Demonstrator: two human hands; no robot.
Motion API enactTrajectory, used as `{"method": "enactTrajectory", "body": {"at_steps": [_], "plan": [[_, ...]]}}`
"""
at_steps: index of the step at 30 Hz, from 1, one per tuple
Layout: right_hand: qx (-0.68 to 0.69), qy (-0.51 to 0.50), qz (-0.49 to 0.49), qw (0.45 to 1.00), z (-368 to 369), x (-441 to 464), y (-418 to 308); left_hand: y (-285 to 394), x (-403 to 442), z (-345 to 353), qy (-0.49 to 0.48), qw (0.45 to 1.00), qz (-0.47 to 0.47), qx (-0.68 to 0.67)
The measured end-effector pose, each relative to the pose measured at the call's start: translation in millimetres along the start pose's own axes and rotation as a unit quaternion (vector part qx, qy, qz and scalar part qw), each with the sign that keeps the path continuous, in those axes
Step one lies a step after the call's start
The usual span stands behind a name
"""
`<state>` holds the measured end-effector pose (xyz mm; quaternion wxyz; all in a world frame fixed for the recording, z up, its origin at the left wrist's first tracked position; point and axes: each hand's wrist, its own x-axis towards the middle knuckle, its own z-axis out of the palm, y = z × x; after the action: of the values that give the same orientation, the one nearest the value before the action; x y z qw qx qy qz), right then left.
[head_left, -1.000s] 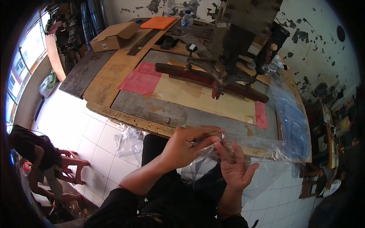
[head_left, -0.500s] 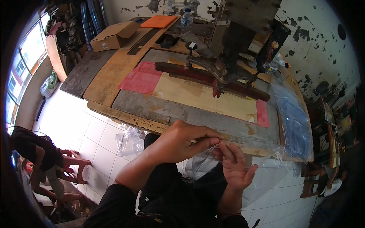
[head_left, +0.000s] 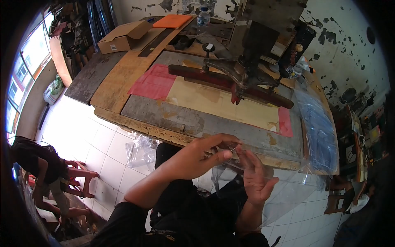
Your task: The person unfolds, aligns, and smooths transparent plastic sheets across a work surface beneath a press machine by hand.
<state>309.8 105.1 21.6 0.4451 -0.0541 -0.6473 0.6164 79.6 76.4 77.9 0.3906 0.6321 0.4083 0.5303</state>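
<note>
Clear plastic film (head_left: 284, 197) hangs from my hands over my lap and spreads to the right, below the table's front edge. My left hand (head_left: 201, 156) has its thumb and forefinger closed on the film's edge. Facing it, my right hand (head_left: 256, 177) has its palm turned up, its fingertips close to the left fingertips and its thumb apart; the film lies against it. Beyond my hands is a grey plate (head_left: 156, 113) with a yellow sheet (head_left: 222, 105) and pink pieces (head_left: 152, 82) at its ends. A red machine bar (head_left: 222, 85) spans above the sheet.
A cardboard box (head_left: 123, 38), an orange folder (head_left: 172, 21) and a water bottle (head_left: 203, 18) stand at the back. Stacked clear plastic (head_left: 319, 131) lies at the right. Crumpled plastic (head_left: 140, 151) is on the floor. One person (head_left: 41, 164) is at the left by a red stool (head_left: 82, 177).
My left thumb has moved slightly away from its forefinger, and the fingertips of both hands have shifted a little. The film hangs in different folds between them.
</note>
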Motion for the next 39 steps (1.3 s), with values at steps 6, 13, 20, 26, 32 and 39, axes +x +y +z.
{"method": "enactTrajectory", "body": {"at_steps": [6,13,20,26,32,39], "plan": [[0.005,-0.021,0.037,0.999,1.4,2.4,3.5,-5.2,-6.5,4.3,0.002,0.998,-0.051,0.049],[0.166,0.025,-0.030,0.985,-22.3,-12.2,13.6,-6.4,-6.6,-3.7,-0.001,0.989,-0.146,-0.008],[0.167,0.034,-0.050,0.984,-23.0,-13.3,11.9,-19.5,-12.7,-5.3,0.074,0.994,-0.063,-0.055],[0.193,0.061,-0.189,0.961,-43.0,-16.0,11.4,-29.1,-12.7,-13.2,0.121,0.990,-0.061,-0.033],[0.218,0.006,-0.162,0.962,-45.0,-17.3,9.2,-54.9,-26.5,-25.0,0.114,0.987,-0.062,-0.092],[0.282,-0.009,-0.101,0.954,-32.6,-41.8,39.5,-49.0,-28.5,-26.2,0.206,0.975,-0.058,-0.057]]}}
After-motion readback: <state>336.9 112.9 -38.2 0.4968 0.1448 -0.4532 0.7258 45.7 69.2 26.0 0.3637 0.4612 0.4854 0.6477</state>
